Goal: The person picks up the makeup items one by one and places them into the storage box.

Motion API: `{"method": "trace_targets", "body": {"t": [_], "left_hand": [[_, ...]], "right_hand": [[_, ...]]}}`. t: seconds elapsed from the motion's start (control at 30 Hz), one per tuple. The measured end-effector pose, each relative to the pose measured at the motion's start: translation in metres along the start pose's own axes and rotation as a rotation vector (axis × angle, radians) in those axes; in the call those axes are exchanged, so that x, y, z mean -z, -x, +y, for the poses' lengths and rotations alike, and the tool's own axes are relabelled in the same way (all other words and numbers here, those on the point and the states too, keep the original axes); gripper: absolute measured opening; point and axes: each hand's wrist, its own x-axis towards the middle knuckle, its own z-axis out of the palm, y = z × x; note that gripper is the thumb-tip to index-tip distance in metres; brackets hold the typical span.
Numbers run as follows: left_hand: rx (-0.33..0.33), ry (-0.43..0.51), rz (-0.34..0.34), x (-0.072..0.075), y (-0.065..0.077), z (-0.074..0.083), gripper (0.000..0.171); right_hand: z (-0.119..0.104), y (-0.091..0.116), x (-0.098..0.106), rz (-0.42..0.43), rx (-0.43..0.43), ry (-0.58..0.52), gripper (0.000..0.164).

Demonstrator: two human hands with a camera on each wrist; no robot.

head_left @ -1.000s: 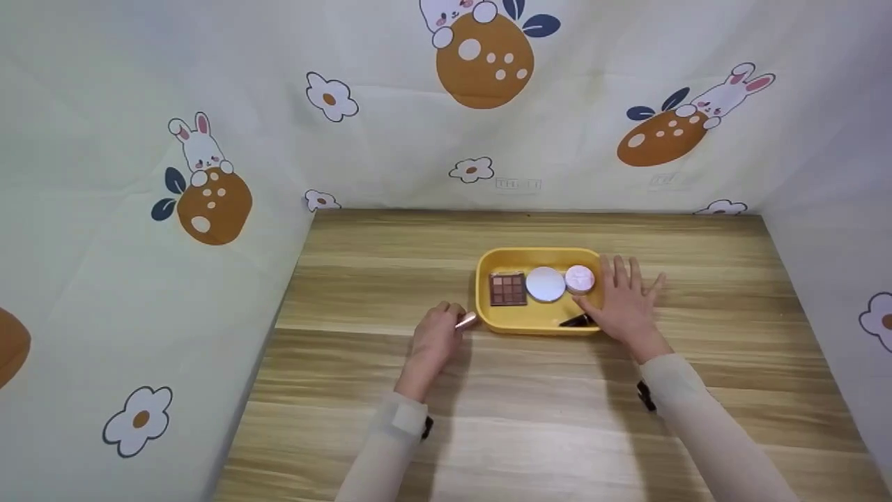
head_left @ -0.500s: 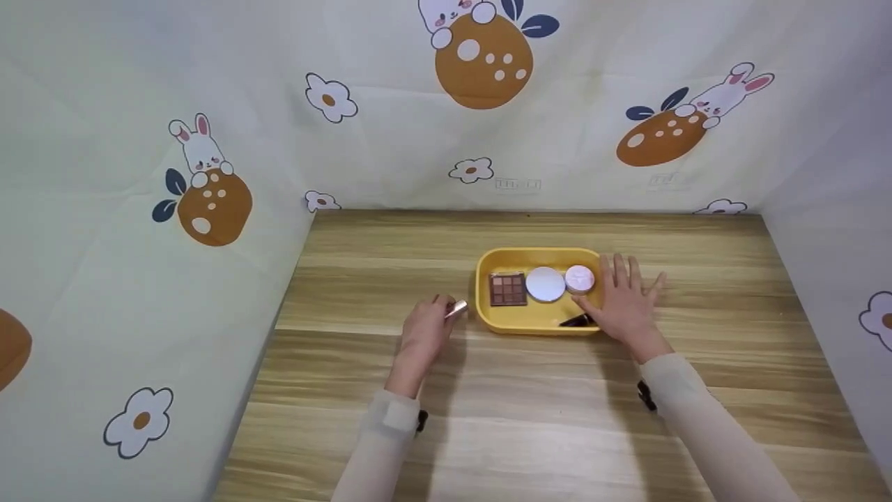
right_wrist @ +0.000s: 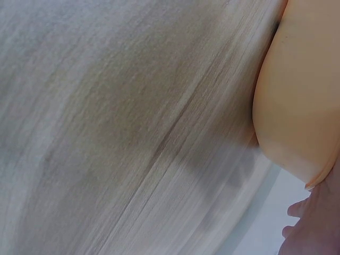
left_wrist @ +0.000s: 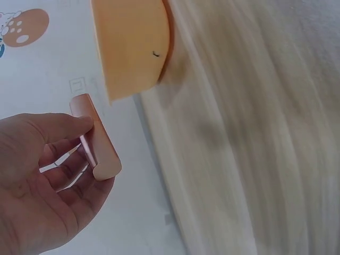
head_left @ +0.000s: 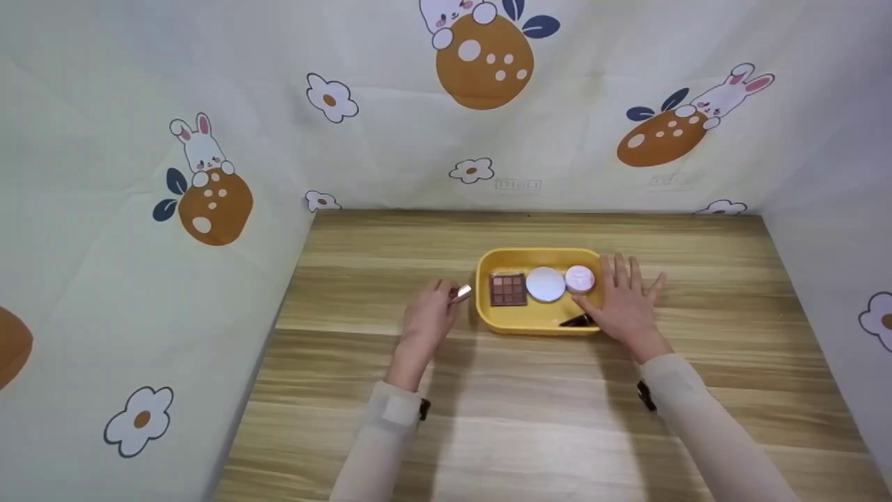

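Observation:
My left hand [head_left: 428,317] pinches a shiny rose-gold lipstick tube [head_left: 462,293] just left of the yellow tray [head_left: 536,328]. In the left wrist view the thumb presses one side of the lipstick tube [left_wrist: 101,141], with curled fingers behind it. My right hand [head_left: 626,307] rests on the tray's right end, its fingers straight and spread, the thumb reaching over the rim. Inside the tray lie an eyeshadow palette [head_left: 508,289], a round silvery compact [head_left: 546,284], a smaller pinkish round case [head_left: 580,279] and a black tube [head_left: 575,321], partly hidden by the right hand.
The tray stands on a wood-grain table [head_left: 529,411]. Pale cloth [head_left: 390,146] printed with rabbits, orange fruit and flowers hangs behind the table and along its left and right sides.
The left hand has drawn slightly left and then away from me toward the back, carrying the lipstick, which now tips upward. The right hand and the tray have stayed put.

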Motion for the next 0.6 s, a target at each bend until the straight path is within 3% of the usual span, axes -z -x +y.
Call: {"method": "trace_targets", "body": {"t": [0.3, 0.6], "left_hand": [[0.001, 0.005, -0.053, 0.005, -0.009, 0.009, 0.021], [-0.042, 0.01, -0.116, 0.015, -0.025, 0.025, 0.022]], "right_hand": [[0.0, -0.001, 0.0, 0.003, 0.006, 0.013, 0.099], [0.0, -0.001, 0.0, -0.008, 0.0, 0.017, 0.1]]}}
